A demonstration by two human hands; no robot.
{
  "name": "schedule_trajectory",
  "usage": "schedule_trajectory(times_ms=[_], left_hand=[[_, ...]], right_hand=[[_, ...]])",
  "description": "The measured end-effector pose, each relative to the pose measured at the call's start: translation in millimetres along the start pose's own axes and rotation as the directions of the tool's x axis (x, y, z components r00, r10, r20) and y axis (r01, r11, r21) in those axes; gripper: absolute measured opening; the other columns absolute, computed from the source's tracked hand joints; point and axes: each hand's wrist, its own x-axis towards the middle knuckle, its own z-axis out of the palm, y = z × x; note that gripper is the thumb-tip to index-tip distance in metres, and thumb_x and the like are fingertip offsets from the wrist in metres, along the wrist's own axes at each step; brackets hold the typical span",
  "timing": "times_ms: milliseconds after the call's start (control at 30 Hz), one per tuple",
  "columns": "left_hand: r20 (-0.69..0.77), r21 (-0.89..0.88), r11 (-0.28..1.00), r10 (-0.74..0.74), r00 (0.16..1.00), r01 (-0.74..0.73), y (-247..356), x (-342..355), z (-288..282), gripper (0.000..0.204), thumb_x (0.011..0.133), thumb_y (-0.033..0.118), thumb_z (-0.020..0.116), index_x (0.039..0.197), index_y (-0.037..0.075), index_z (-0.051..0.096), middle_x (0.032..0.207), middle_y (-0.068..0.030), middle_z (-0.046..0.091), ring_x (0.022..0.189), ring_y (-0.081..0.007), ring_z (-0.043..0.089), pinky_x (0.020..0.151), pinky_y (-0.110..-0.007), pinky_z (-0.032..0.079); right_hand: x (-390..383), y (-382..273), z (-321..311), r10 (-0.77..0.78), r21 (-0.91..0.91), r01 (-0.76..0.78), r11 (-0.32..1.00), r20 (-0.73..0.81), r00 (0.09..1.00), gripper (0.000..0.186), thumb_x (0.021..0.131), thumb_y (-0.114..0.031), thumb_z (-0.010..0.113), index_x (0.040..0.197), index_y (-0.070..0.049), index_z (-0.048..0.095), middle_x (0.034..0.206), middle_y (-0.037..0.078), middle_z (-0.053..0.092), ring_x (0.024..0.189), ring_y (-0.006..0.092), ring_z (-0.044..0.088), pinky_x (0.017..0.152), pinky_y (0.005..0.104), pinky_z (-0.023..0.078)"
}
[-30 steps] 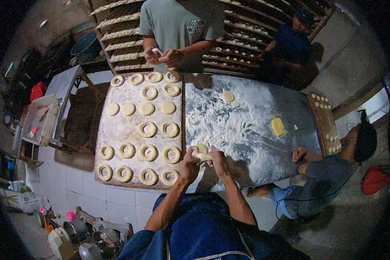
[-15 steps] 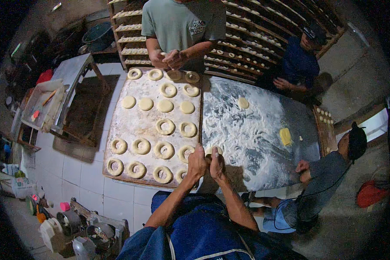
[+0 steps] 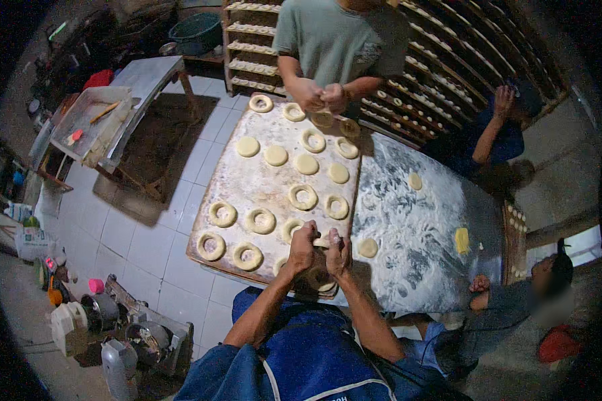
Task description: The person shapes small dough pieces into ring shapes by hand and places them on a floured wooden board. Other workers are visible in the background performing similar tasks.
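Head view shows your left hand (image 3: pixel 302 248) and right hand (image 3: pixel 338 252) side by side at the near edge of the floured counter (image 3: pixel 415 227), fingers clamped together on a dough ring (image 3: pixel 322 242) over the near corner of the wooden board (image 3: pixel 261 184).

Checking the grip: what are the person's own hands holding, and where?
Both the left hand and right hand pinch one dough ring between them by its rim, over the floured board.
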Motion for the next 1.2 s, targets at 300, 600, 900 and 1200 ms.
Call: schedule_trajectory(times_ms=[300,600,900,1200], left_hand=[[-0.022,-0.360,0.912,-0.219,0.975,0.197,8,20,-62,0.028,0.091,0.030,0.040,0.074,0.009,0.047,0.063,-0.0019,0.045,0.058,-0.0146,0.043,0.052,-0.031,0.037],[-0.145,-0.106,0.993,-0.068,0.987,0.053,21,43,-109,0.033,0.093,0.031,0.039,0.070,0.007,0.042,0.059,-0.0003,0.038,0.055,-0.0153,0.040,0.052,-0.032,0.035],[-0.187,0.541,0.840,0.075,0.979,0.039,11,136,-154,0.028,0.087,0.025,0.052,0.078,0.000,0.047,0.067,-0.0157,0.049,0.067,-0.0280,0.051,0.058,-0.042,0.041],[0.147,0.732,0.560,0.427,0.892,-0.389,33,123,-151,0.014,0.072,0.012,0.067,0.081,0.003,0.062,0.078,-0.0158,0.055,0.076,-0.0348,0.051,0.069,-0.042,0.042]], right_hand=[[16,-24,57,-0.125,-0.037,0.132,0.991,0.142,0.982,0.066,0.090,-0.054,0.035,0.075,0.005,0.061,0.053,0.012,0.048,0.055,0.0198,0.046,0.055,0.0366,0.039],[39,-40,104,-0.176,0.158,0.127,0.979,0.347,0.921,0.066,0.090,-0.057,0.034,0.062,0.001,0.048,0.054,0.005,0.046,0.054,0.0124,0.042,0.050,0.0321,0.034],[105,-67,113,-0.284,-0.332,0.366,0.869,0.272,0.920,0.055,0.068,-0.022,0.072,0.111,0.002,0.050,0.097,0.022,0.060,0.092,0.0338,0.058,0.083,0.0416,0.045],[21,-3,-41,0.010,-0.479,-0.031,0.877,-0.046,0.999,0.044,0.077,-0.016,0.067,0.115,-0.002,0.053,0.083,0.015,0.061,0.075,0.0308,0.060,0.069,0.0418,0.047]])
